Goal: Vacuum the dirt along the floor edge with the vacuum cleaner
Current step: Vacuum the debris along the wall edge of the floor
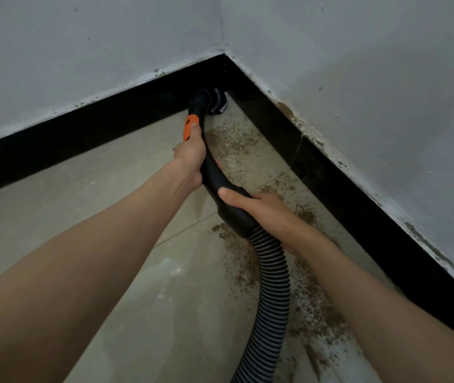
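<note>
Both bare arms reach forward into the corner of the room, where the two grey walls (358, 78) meet above a black skirting board (82, 134). The left hand (190, 156) is clenched round the upper part of the black vacuum handle (214, 175), its thumb lying on the orange grip piece (190, 125) towards twelve o'clock. The right hand (264, 211) grasps the thick lower end of that handle, thumb across the top and fingers wrapped underneath, just where the ribbed grey-and-black hose (273, 286) joins on. The hose curves away from the hand towards six o'clock and runs out at the bottom edge. The vacuum nozzle (209, 99) sits right in the corner at twelve o'clock, pressed down against the floor where the two skirting boards meet; something pale shows under its tip, though I cannot make out what. Brown dirt (237, 145) lies scattered over the beige tiled floor (109, 189) along the right-hand skirting, from just below the nozzle down towards five o'clock, passing under the hose and right forearm.
</note>
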